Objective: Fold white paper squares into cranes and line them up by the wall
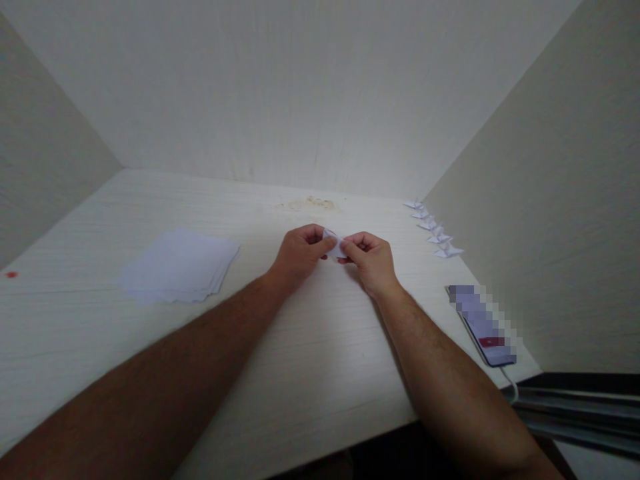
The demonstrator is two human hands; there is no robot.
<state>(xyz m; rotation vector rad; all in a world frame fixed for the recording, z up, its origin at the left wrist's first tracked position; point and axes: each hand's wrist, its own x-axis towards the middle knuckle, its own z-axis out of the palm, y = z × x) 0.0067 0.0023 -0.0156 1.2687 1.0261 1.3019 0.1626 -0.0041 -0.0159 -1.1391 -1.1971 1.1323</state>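
Observation:
A small piece of folded white paper (pixel 333 245) is held up over the middle of the table. My left hand (pixel 303 252) pinches its left side between thumb and fingers. On the opposite side, my right hand (pixel 369 259) grips the paper the same way, thumb on the near face. The two hands are close together, and the fingers partly cover the folds.
A loose stack of white paper sheets (pixel 183 263) lies on the pale table (pixel 310 373) at left. Several folded paper cranes (pixel 440 238) line the right wall. A phone (pixel 483 327) with a white cable (pixel 510 385) lies nearer me. Walls enclose the back and sides.

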